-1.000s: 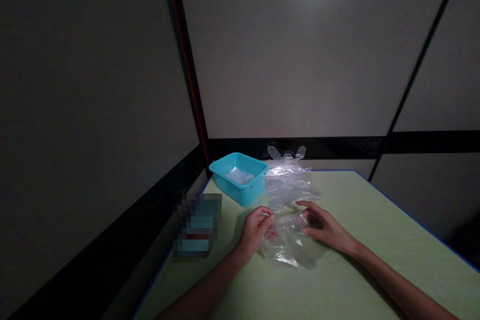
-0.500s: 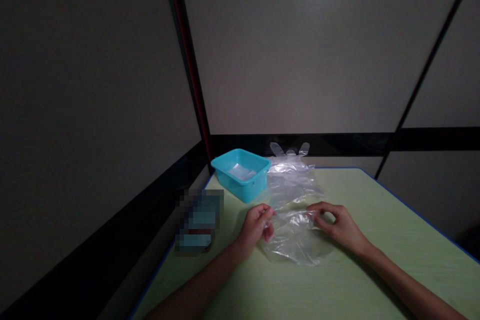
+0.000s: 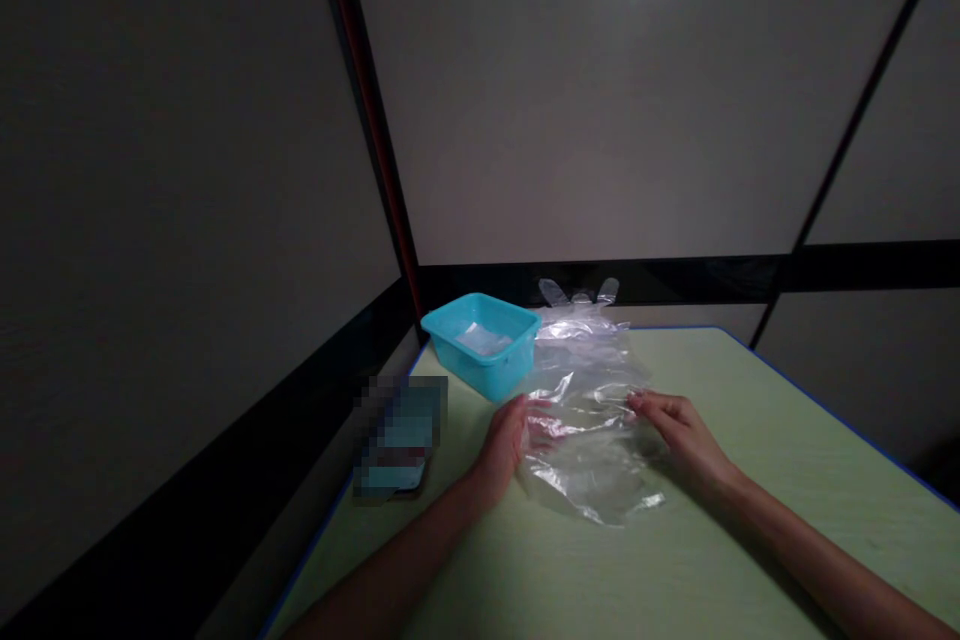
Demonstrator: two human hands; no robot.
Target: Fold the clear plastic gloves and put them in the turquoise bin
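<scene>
Plastic (image 3: 589, 482) spreads over the table (image 3: 765, 440), its right edge pinched by the right hand (image 3: 679, 428); the left hand (image 3: 507, 447) shows partly through the plastic's left side, and whether it pinches I cannot tell.

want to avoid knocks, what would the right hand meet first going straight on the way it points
The right hand would first meet the clear plastic, which it touches now; farther along that line, perhaps the blue basin, though depth is unclear.
</scene>
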